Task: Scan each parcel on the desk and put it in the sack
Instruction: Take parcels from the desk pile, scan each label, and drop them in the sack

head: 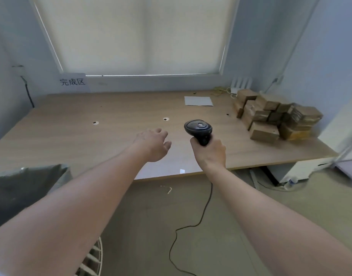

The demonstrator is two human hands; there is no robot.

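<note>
Several brown cardboard parcels (270, 114) are piled at the right end of the wooden desk (81, 132). My right hand (210, 151) grips the handle of a black barcode scanner (198, 128) above the desk's front middle, its cable hanging down to the floor. My left hand (154, 143) hovers over the desk just left of the scanner, fingers relaxed and holding nothing. A dark grey sack (22, 190) stands open at the lower left, beside the desk's front edge.
A white sheet of paper (198, 101) lies at the back of the desk, and a sign with printed characters (72, 82) leans on the wall at back left. A white router (240, 85) and cables sit behind the parcels. A white wire rack (93, 259) stands on the floor below.
</note>
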